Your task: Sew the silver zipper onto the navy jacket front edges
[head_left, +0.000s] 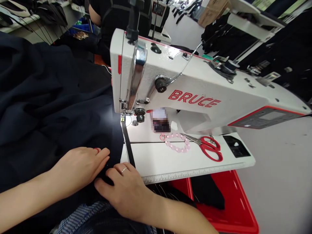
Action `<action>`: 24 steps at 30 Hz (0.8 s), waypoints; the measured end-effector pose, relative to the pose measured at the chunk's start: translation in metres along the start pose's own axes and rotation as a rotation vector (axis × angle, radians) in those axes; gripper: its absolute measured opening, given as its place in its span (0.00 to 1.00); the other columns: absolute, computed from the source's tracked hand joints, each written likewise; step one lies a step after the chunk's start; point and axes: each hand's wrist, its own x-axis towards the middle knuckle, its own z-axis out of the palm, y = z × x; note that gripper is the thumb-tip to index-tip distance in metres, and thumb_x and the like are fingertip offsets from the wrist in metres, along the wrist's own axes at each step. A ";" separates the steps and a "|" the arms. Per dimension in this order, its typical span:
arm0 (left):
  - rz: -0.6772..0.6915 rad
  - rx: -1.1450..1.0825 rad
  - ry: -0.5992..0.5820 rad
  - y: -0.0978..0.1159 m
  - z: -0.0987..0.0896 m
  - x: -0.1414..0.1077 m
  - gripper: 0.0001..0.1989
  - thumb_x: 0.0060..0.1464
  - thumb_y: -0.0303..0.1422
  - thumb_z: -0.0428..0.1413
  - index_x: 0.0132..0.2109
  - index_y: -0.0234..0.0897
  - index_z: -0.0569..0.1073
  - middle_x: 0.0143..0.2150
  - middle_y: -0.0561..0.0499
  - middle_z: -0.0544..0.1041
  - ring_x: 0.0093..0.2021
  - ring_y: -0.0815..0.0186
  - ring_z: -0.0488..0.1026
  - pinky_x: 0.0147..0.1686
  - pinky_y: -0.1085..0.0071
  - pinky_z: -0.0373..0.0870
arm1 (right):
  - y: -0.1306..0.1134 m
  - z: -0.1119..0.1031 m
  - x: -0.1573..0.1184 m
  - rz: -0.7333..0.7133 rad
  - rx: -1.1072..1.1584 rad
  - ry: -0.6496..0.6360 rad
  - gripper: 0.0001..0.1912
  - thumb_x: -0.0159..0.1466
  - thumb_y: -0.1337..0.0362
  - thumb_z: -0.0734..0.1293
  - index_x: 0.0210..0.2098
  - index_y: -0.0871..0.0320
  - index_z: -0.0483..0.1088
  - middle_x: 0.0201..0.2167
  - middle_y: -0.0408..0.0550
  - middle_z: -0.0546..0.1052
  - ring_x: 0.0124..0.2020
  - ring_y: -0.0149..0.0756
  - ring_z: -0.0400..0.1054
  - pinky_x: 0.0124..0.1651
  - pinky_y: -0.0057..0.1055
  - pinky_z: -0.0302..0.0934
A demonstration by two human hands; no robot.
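A large piece of dark navy fabric (90, 120) spreads over the left side of the sewing machine (195, 81). Along the fabric's right edge runs a black zipper tape (126, 143) with metal teeth, its upper end under the needle area. My left hand (80, 165), with a red ring, is closed on the fabric near this edge. Just below and to the right, my right hand (129, 191), wearing a silver ring, has its fingers curled on the fabric edge beside the zipper's lower end. The fingertips of both hands are partly hidden in the folds.
Red-handled scissors (211, 148) and a pink bead loop (177, 143) attached to a blurred-out phone-like object (161, 120) lie on the machine bed. A ruler strip (175, 175) lines its front edge. Below stands a red bin (241, 201) with dark cloth. Another person (122, 19) sits beyond.
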 end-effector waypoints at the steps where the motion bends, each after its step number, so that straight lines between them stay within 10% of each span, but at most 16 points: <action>1: 0.005 0.078 0.003 0.000 0.005 0.001 0.19 0.61 0.38 0.39 0.31 0.38 0.71 0.19 0.51 0.71 0.20 0.63 0.70 0.21 0.69 0.58 | 0.000 0.001 -0.004 0.030 0.047 0.003 0.14 0.62 0.67 0.59 0.47 0.53 0.65 0.34 0.44 0.69 0.36 0.34 0.62 0.41 0.34 0.58; 7: 0.053 0.264 -0.032 -0.001 0.015 0.005 0.18 0.61 0.40 0.40 0.30 0.37 0.66 0.15 0.52 0.68 0.15 0.61 0.68 0.17 0.70 0.49 | 0.001 0.004 -0.012 0.089 0.065 0.041 0.13 0.65 0.65 0.58 0.49 0.48 0.63 0.42 0.44 0.70 0.45 0.35 0.60 0.52 0.41 0.54; 16: 0.034 0.286 -0.262 -0.003 0.004 0.026 0.14 0.59 0.40 0.43 0.34 0.36 0.68 0.16 0.51 0.70 0.16 0.58 0.70 0.15 0.72 0.45 | -0.014 0.013 0.010 0.200 0.025 0.160 0.09 0.63 0.60 0.58 0.30 0.58 0.62 0.25 0.44 0.66 0.27 0.35 0.61 0.28 0.32 0.55; 24: 0.058 0.317 -0.328 0.000 -0.001 0.028 0.14 0.60 0.39 0.43 0.35 0.35 0.68 0.18 0.48 0.73 0.20 0.55 0.72 0.18 0.71 0.53 | -0.015 0.016 0.010 0.063 0.223 0.090 0.10 0.61 0.61 0.58 0.36 0.60 0.65 0.34 0.47 0.70 0.38 0.35 0.61 0.44 0.35 0.56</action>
